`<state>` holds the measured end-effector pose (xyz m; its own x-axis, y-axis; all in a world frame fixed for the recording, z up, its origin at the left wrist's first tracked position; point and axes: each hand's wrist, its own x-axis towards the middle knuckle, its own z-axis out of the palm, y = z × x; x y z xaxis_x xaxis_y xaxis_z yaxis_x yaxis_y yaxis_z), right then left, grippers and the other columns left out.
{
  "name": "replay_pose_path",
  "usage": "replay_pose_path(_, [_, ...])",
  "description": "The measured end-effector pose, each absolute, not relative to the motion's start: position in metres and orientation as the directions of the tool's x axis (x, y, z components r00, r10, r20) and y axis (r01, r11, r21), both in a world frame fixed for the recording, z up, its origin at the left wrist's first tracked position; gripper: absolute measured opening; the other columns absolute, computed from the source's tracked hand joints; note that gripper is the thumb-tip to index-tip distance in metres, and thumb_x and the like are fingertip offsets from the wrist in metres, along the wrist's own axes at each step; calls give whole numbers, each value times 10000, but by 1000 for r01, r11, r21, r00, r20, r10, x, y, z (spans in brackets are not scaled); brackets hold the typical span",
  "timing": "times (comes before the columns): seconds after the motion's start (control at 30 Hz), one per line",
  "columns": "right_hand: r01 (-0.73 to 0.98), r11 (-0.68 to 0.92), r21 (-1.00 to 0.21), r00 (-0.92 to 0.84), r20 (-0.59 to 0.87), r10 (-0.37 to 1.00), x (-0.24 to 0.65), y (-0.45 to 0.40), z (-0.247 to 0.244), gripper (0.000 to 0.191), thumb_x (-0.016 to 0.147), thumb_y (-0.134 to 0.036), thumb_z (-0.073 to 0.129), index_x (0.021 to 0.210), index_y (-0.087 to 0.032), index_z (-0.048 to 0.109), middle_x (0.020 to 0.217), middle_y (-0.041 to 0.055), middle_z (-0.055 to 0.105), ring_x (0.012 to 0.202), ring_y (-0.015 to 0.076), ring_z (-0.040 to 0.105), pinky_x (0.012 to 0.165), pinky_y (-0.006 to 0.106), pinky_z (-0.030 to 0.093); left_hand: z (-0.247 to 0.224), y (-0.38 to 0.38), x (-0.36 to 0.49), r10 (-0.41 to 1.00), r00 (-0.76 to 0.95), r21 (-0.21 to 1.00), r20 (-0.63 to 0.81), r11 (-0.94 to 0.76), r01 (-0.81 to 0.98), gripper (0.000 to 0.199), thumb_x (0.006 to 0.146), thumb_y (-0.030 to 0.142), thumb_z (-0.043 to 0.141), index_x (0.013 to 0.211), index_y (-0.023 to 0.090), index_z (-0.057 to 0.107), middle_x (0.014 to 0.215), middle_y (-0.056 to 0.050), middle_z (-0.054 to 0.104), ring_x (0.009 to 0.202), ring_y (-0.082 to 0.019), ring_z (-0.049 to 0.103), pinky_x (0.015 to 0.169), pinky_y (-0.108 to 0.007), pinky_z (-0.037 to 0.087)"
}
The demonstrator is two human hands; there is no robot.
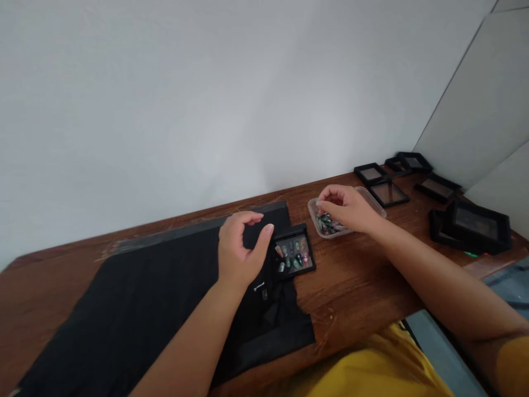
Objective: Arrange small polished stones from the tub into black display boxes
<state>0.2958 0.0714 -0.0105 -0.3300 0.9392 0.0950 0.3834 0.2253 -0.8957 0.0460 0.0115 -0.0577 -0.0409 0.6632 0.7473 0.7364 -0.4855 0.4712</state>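
Observation:
My left hand (241, 248) hovers over the black cloth (165, 292), fingers curved and thumb held apart, with nothing between them. Just right of its thumb lies a small black frame case (313, 263) with several decorated press-on nails (296, 263) in rows on its clear film, in green, pink and silver tones. My right hand (345, 207) is above a clear plastic tub (330, 236), its thumb and fingertips pinched together. Whatever they may hold is too small to make out. Loose press-on nails (326, 223) lie in the tub, partly hidden by that hand.
Several black frame cases with clear windows lie at the right, including a flat one (388, 193) behind the tub and a stacked one (477, 225) nearer the edge. Small pale and dark bits (259, 286) rest on the cloth. The wooden table (351, 281) meets a white wall (206, 110).

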Motion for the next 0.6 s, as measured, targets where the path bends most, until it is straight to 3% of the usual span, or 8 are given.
replay_pose_path(0.1, [713, 277, -644, -250, 136, 959, 301, 75, -13, 91, 871, -262, 616, 803, -203, 607, 780, 24, 691, 695, 149, 572, 642, 307, 380, -62, 16, 44, 806, -63, 638, 589, -415, 649, 197, 970, 372, 570, 1004, 213, 682, 930, -38, 717, 887, -216, 670, 853, -372, 547])
replay_pose_path(0.2, [820, 290, -493, -304, 54, 951, 305, 79, -16, 84, 868, -238, 617, 792, -203, 608, 778, 30, 703, 710, 162, 586, 656, 320, 375, -64, 18, 43, 891, -49, 758, 451, -353, 548, 226, 952, 400, 566, 963, 216, 697, 924, -36, 720, 875, -216, 661, 834, -362, 546])
replay_pose_path(0.43, [876, 282, -392, -304, 6, 953, 307, 79, -15, 81, 857, -268, 629, 843, -201, 672, 821, 41, 721, 721, 166, 584, 649, 326, 367, -65, 23, 36, 951, 53, 832, 305, -293, 471, 304, 930, 474, 569, 986, 211, 712, 969, -58, 720, 937, -250, 657, 853, -378, 543])
replay_pose_path(0.6, [891, 282, -356, -290, 33, 957, 304, 74, -12, 105, 867, -279, 618, 880, -202, 688, 851, 49, 734, 729, 170, 578, 628, 319, 335, -69, 19, 29, 936, 289, 790, 201, -329, 517, 405, 948, 523, 563, 1210, 242, 690, 1206, -96, 712, 1082, -280, 659, 948, -425, 567])
